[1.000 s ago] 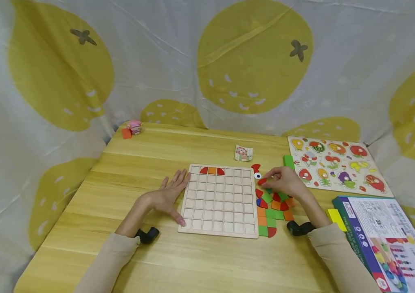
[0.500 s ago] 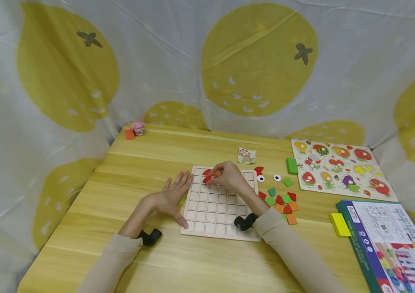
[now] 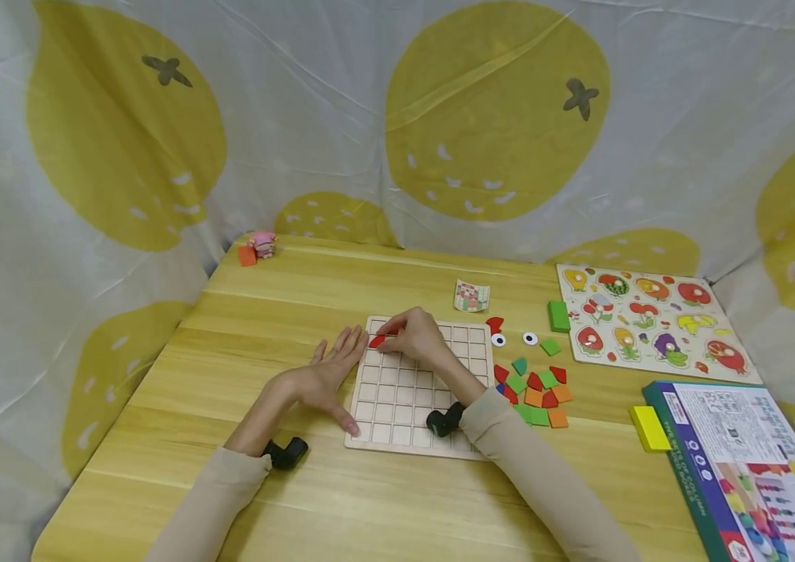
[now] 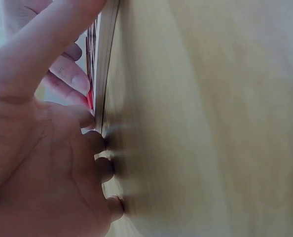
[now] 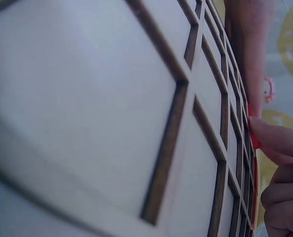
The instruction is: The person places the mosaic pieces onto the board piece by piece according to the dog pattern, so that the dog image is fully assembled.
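A wooden grid board [image 3: 383, 411] lies on the table in front of me. My left hand [image 3: 321, 384] rests along its left edge with fingers spread, the thumb at the near left corner. Over the upper left cells, my right hand [image 3: 417, 341] pinches a small red tile [image 3: 377, 341] with thumb and finger. In the right wrist view the red tile [image 5: 255, 140] sits at the board's surface under the fingertips; in the left wrist view the red tile [image 4: 91, 99] shows just above the edge. The right hand hides most of the board's top row.
Loose red, green and orange tiles [image 3: 534, 397] lie right of the board, below two eye discs [image 3: 530, 339]. A pattern card [image 3: 472, 297] lies behind. Farther right are a green block [image 3: 558, 317], fruit puzzle [image 3: 657, 320], yellow block [image 3: 650, 429] and box [image 3: 741, 460]. A pink figurine [image 3: 264, 243] stands back left.
My right hand has carried the red tile from the loose pile leftward across the board to its upper left cells. The left hand has stayed at the board's edge.
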Motion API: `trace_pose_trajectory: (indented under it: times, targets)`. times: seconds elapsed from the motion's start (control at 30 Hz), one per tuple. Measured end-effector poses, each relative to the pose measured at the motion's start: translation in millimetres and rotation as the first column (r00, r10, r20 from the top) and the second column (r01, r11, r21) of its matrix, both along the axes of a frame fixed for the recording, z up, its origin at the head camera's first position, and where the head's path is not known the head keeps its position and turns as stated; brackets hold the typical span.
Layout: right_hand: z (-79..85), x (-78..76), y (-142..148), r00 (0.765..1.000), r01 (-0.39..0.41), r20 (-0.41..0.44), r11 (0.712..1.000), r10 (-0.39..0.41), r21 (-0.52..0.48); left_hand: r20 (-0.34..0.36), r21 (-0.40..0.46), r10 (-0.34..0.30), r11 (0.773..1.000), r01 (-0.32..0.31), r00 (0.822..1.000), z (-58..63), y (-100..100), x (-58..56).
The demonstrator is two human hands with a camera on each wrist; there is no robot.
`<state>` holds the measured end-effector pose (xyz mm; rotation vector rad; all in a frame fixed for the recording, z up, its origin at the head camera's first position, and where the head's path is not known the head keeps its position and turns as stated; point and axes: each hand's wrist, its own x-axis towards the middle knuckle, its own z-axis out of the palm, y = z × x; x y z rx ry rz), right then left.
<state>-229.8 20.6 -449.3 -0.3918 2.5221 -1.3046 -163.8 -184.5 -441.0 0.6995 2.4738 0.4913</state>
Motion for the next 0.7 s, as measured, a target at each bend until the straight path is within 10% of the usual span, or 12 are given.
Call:
trace_pose_trajectory:
  times: [0.47,0.7]
  targets:
    - [0.3,-5.7,12,0.996,-0.051,0.065,0.997,0.055,-0.062,-0.029,0.026,-0.012,1.0,0.013,1.0,0.1,-1,-0.5]
    - [16.3,-2.8,75,0.998,0.006,0.058,0.998,-0.002,-0.059,-0.034,0.024,-0.006,1.0,0.007,0.999,-0.7,-3,0.9]
